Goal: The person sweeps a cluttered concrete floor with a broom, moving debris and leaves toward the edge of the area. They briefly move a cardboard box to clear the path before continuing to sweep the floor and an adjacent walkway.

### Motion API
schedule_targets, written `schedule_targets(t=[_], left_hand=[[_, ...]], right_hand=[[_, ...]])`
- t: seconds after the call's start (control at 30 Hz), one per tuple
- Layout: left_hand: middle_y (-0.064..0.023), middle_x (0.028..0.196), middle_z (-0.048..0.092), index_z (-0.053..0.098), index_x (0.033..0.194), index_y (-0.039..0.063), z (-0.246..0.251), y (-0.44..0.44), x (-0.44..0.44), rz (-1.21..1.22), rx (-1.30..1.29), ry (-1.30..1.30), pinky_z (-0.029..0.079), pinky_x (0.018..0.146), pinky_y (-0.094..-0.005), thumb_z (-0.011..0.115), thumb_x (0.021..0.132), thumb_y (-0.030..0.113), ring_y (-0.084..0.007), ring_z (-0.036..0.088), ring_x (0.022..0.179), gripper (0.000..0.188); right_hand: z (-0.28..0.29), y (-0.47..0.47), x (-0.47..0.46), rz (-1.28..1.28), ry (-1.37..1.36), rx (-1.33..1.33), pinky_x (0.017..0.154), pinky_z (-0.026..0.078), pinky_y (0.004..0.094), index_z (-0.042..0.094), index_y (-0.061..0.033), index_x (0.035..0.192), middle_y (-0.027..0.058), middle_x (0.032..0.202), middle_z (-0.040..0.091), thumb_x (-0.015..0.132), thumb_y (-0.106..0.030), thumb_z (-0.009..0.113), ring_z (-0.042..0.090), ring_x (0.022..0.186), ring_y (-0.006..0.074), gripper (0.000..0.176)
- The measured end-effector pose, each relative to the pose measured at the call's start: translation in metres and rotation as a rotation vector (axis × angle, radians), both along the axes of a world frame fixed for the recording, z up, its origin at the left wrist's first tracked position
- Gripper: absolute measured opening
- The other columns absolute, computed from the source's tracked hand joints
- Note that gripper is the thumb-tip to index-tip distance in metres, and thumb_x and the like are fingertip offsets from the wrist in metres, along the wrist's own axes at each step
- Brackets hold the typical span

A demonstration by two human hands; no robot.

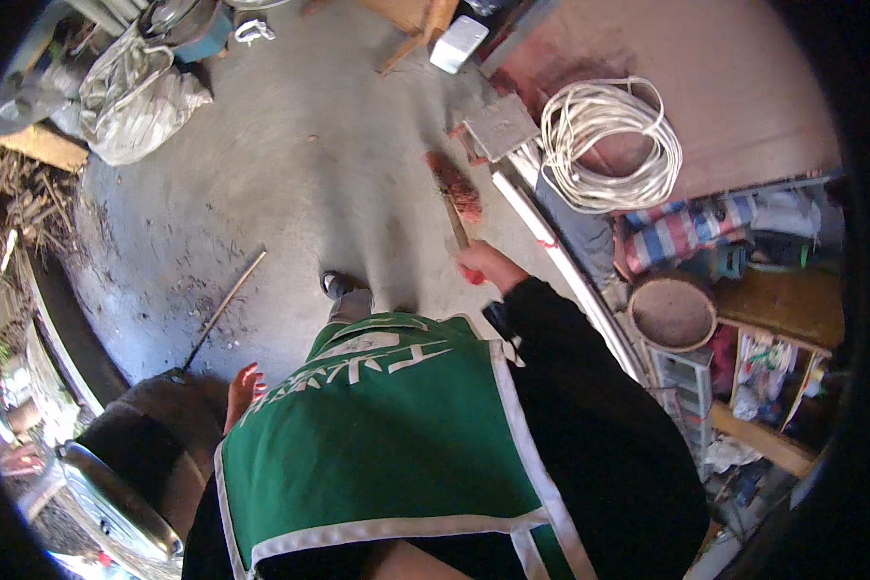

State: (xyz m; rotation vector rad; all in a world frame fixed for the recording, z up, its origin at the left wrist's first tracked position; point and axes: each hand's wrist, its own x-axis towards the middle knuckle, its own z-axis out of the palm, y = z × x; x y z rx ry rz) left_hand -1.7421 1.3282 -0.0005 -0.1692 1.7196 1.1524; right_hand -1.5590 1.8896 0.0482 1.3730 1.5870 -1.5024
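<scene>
In the head view my right hand (484, 264) is closed around the handle of a brush or small broom (457, 190) with reddish bristles, whose head reaches up over the concrete floor. My left hand (242, 391) hangs at the left edge of the green apron (391, 428), its fingers apart and nothing seen in them; the apron hides part of it. To the left of that hand, a thin wooden stick (226, 306) leans or lies over the floor, its lower end near a dark container.
A white cable coil (612, 145) lies on a reddish surface at the upper right. Long white pipes (565, 272) run along the right side. White sacks (134, 101) and heaped sticks (32, 196) stand at the left. A round basket (671, 312) sits right of the pipes.
</scene>
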Motion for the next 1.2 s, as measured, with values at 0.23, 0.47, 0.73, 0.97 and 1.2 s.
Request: schedule_targets(t=[0.23,0.47,0.73,0.97,1.2], left_hand=[[-0.004,0.091,0.057,0.048,0.115,0.014,0.021,0.02,-0.037,0.084,-0.086,0.085,0.044,0.059,-0.0273,0.045,0.081,0.023,-0.0115,0.054,0.067,0.035],[-0.0048,0.093,0.058,0.046,0.116,0.011,0.022,0.057,-0.038,0.132,-0.131,0.016,0.045,0.061,-0.028,0.046,0.081,0.026,-0.0143,0.056,0.07,0.037],[-0.0097,0.095,0.057,0.044,0.117,0.006,0.007,0.088,-0.011,0.145,-0.147,0.024,0.047,0.061,-0.0295,0.046,0.081,0.017,-0.0161,0.056,0.07,0.038],[-0.0093,0.097,0.057,0.044,0.118,0.008,0.05,0.155,-0.031,0.136,-0.064,0.038,0.046,0.062,-0.0278,0.043,0.083,0.02,-0.0158,0.056,0.075,0.037],[-0.0084,0.097,0.057,0.044,0.118,0.008,0.059,0.161,-0.024,0.037,0.004,0.066,0.047,0.062,-0.0281,0.044,0.085,0.023,-0.0163,0.058,0.074,0.036]], right_hand=[[0.079,0.036,0.031,-0.292,-0.031,-0.101,0.026,0.026,0.0293,0.042,-0.0092,0.108,0.0041,0.043,0.038,0.067,-0.001,0.051,0.037,0.03,0.0145,0.043],[0.014,0.045,-0.071,-0.281,0.158,-0.197,0.032,0.03,0.0309,0.047,-0.0031,0.067,0.0061,0.047,0.044,0.066,-0.005,0.052,0.041,0.035,0.0153,0.005],[0.1,0.147,-0.087,-0.081,0.179,-0.161,0.028,0.029,0.0271,0.02,-0.0103,0.133,0.0037,0.05,0.045,0.068,-0.005,0.054,0.039,0.033,0.0127,0.074],[0.026,0.245,-0.14,0.068,0.267,0.24,0.035,0.035,0.0321,0.043,-0.0083,0.109,0.0084,0.054,0.049,0.067,-0.001,0.048,0.046,0.04,0.0182,0.043],[-0.098,0.232,-0.237,1.017,0.234,0.766,0.053,0.046,0.0387,0.059,-0.0017,0.077,0.0165,0.069,0.059,0.068,-0.015,0.05,0.058,0.063,0.0284,0.018]])
